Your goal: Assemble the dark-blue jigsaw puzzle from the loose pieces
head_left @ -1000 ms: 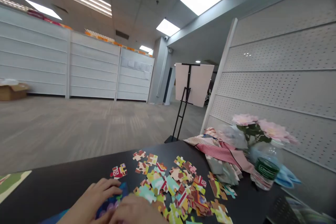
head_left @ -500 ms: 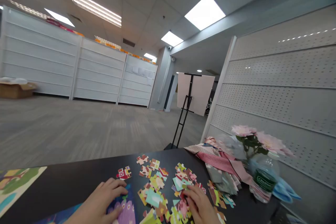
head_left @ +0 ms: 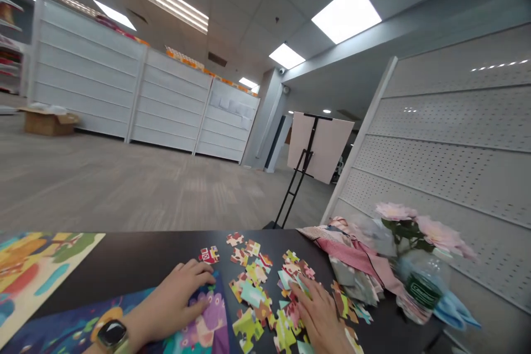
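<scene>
My left hand (head_left: 182,296), with a smartwatch (head_left: 112,334) on its wrist, lies palm down on a blue and purple illustrated sheet (head_left: 214,318). Its fingers are stretched out and slightly apart, with nothing gripped. Just beyond the fingertips sits a red barn puzzle piece (head_left: 208,255). My right hand (head_left: 318,312) rests over a loose heap of jigsaw pieces (head_left: 285,329), fingers extended and touching some of them; its palm hides part of the heap. Between the hands lies another cluster of colourful puzzle pieces (head_left: 251,294).
A second illustrated sheet (head_left: 45,271) covers the dark table's (head_left: 136,257) left end. On the right are folded pink and grey cloths (head_left: 352,257), a green-labelled plastic bottle (head_left: 421,290), pink flowers (head_left: 435,232) and a blue cloth (head_left: 456,310). Beyond the table stands an easel (head_left: 309,157).
The view has turned left and tilted, bringing more of both sheets and my watch into sight. The fingers of my right hand have straightened over the pieces. My left hand stays on the sheet.
</scene>
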The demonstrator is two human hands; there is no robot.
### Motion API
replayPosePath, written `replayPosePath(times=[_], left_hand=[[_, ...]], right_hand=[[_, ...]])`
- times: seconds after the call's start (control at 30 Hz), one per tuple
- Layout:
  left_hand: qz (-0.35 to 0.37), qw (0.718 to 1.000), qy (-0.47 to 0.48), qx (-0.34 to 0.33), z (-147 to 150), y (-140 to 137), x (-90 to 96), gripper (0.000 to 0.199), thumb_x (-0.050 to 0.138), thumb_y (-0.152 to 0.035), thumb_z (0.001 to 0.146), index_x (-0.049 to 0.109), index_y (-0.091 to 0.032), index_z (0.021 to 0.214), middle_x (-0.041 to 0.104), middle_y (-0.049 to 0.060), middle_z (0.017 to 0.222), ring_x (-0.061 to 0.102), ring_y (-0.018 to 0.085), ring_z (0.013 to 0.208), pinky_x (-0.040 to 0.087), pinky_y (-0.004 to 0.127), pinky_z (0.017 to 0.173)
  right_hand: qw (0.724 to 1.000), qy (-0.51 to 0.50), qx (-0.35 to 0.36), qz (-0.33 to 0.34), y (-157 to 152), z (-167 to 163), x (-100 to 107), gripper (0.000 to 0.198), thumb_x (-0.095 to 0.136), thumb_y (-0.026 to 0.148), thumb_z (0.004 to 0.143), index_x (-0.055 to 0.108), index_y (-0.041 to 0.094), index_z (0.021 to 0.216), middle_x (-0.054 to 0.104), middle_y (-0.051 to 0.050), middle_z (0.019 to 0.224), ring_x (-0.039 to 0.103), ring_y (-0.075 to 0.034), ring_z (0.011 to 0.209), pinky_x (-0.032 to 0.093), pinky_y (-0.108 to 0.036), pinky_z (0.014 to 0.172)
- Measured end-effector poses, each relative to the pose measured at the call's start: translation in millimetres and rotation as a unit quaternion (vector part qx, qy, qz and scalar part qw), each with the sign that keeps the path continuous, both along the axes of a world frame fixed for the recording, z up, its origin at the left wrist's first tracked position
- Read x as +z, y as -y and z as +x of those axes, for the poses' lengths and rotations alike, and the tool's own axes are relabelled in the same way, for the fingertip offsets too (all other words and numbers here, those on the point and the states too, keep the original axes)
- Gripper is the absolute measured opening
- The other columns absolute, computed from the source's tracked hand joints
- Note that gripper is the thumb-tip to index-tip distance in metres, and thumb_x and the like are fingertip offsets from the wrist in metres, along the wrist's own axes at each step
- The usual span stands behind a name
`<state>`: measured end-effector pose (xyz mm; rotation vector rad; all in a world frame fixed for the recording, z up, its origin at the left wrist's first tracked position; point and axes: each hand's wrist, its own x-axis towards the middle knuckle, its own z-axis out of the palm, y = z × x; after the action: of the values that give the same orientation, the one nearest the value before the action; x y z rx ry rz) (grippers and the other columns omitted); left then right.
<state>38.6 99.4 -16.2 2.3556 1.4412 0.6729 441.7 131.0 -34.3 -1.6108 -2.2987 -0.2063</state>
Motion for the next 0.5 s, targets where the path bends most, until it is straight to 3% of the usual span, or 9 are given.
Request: replayPosePath(times=[0.1,0.27,0.37,0.5], left_hand=[[-0.001,1.000,-0.001,0.002,0.0,0.6,0.5,0.029,0.055,-0.032,0.093,0.066,-0.031,0.120,0.061,0.008,0.137,0.054,0.033,0.128,0.037,0.058,0.111],[-0.008,1.000,-0.002,0.004,1.2,2.7,4.2,0.030,0.057,-0.028,0.090,0.067,-0.032,0.118,0.062,0.006,0.136,0.055,0.032,0.126,0.039,0.056,0.110],[-0.007,1.000,0.001,0.001,1.7,2.6,4.7,0.030,0.057,-0.027,0.089,0.067,-0.031,0.117,0.063,0.007,0.135,0.056,0.033,0.125,0.040,0.056,0.109],[-0.002,1.000,0.006,0.000,0.7,0.7,0.6,0.030,0.057,-0.032,0.091,0.067,-0.032,0.119,0.062,0.007,0.136,0.055,0.034,0.127,0.038,0.060,0.110]], right_hand=[[0.999,0.033,0.005,-0.041,-10.6,-0.6,2.1,0.044,0.042,0.041,0.101,0.058,0.045,0.141,0.055,0.002,0.153,0.049,-0.030,0.142,0.043,-0.054,0.112],[0.991,0.025,-0.127,0.025,-36.6,10.2,-19.9,0.046,0.042,0.044,0.098,0.072,0.028,0.128,0.068,-0.010,0.138,0.061,-0.034,0.129,0.050,-0.053,0.106],[0.988,0.028,-0.148,0.028,-41.7,19.9,-31.9,0.048,0.042,0.046,0.098,0.071,0.024,0.130,0.067,-0.011,0.139,0.059,-0.035,0.133,0.046,-0.055,0.111],[0.989,0.044,-0.144,-0.002,-34.3,22.3,-31.1,0.047,0.043,0.041,0.098,0.068,0.027,0.135,0.060,-0.009,0.147,0.050,-0.036,0.141,0.043,-0.055,0.114]])
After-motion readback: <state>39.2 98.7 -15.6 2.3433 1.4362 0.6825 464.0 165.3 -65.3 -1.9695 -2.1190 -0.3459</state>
